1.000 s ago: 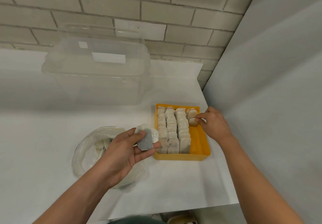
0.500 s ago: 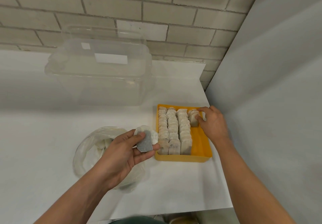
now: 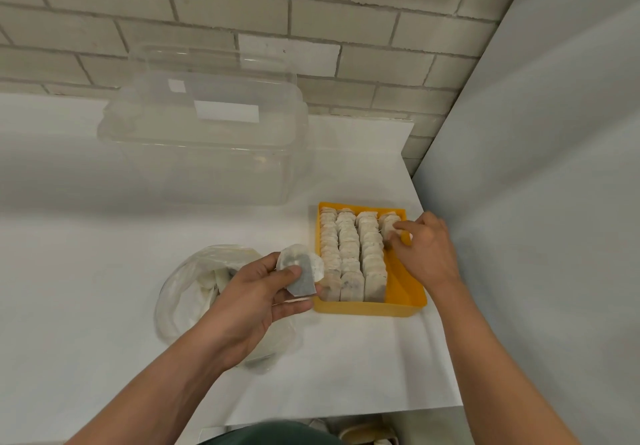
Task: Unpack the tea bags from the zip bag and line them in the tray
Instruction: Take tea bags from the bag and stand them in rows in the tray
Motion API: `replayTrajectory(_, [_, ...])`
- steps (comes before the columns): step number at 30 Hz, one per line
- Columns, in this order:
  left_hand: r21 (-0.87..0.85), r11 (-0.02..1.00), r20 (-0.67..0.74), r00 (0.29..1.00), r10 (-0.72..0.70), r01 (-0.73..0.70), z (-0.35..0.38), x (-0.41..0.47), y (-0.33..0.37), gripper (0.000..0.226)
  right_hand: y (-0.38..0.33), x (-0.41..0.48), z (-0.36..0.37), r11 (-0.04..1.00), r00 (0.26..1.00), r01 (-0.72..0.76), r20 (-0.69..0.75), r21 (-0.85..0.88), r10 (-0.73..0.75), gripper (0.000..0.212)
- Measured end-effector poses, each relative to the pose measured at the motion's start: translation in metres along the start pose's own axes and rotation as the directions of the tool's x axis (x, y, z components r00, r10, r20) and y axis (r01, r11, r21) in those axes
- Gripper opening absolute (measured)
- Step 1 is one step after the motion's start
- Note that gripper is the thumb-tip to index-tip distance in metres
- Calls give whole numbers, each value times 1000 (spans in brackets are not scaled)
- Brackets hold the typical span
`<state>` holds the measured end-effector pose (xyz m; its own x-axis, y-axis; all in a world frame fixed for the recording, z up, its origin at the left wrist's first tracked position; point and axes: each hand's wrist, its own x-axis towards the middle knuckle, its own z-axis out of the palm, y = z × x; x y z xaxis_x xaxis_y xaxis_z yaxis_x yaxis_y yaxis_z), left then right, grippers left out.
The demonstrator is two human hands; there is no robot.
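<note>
A yellow tray (image 3: pixel 405 301) on the white counter holds three full rows of tea bags (image 3: pixel 349 254) standing upright, and a fourth row at its right has only a few bags at the far end. My right hand (image 3: pixel 424 249) reaches into that fourth row, its fingertips pinching a tea bag (image 3: pixel 388 228) there. My left hand (image 3: pixel 258 294) hovers left of the tray and holds a small stack of tea bags (image 3: pixel 301 270) between thumb and fingers. Under that hand lies the clear zip bag (image 3: pixel 194 292) with more bags inside.
A large clear plastic container (image 3: pixel 207 140) with a lid stands behind the zip bag, against the brick wall. A grey panel (image 3: pixel 536 202) rises right of the tray. The counter's front edge (image 3: pixel 346 413) runs close below my forearms.
My right hand has shifted slightly inside the tray's right row, setting a tea bag against the far ones. My left hand keeps its stack in nearly the same spot.
</note>
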<state>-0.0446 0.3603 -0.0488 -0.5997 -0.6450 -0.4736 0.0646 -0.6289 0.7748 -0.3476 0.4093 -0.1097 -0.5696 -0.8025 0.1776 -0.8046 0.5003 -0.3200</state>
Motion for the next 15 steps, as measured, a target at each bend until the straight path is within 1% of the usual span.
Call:
replayTrajectory(2, [10,1000,8,1000,21,-21,0,0,-1,24,-16,-12,-12,982,998,35,-62,184,-24,24])
replayTrajectory(3, [6,1000,12,1000,26,-26,0,0,-1,24,-28,-21,-20,953,994,80,-91,292,-55,21])
replayTrajectory(5, [-6,1000,24,999,27,-26,1,-1,-1,23,-52,-42,-35,855,978,209,-117,475,-175,17])
replayTrajectory(6, [-9,1000,30,999,26,-26,2,-1,-1,23,-62,-52,-42,800,957,286,-124,527,-261,18])
replayTrajectory(8, [-12,1000,40,999,28,-28,3,-1,0,24,-79,-70,-51,691,879,451,-144,566,-455,22])
replayTrajectory(9, [-16,1000,47,998,28,-27,4,-1,1,25,-85,-76,-52,644,830,514,-140,566,-540,25])
replayTrajectory(10, [-19,999,57,998,27,-26,4,-2,1,25,-89,-81,-51,619,788,557,-118,554,-604,27])
replayTrajectory(12, [-26,999,71,997,22,-20,4,-2,2,26,-92,-88,-46,631,744,601,-55,490,-666,29])
replayTrajectory(15, [-59,998,75,997,2,3,6,-3,2,28,-92,-94,-39,662,743,619,-44,423,-667,30])
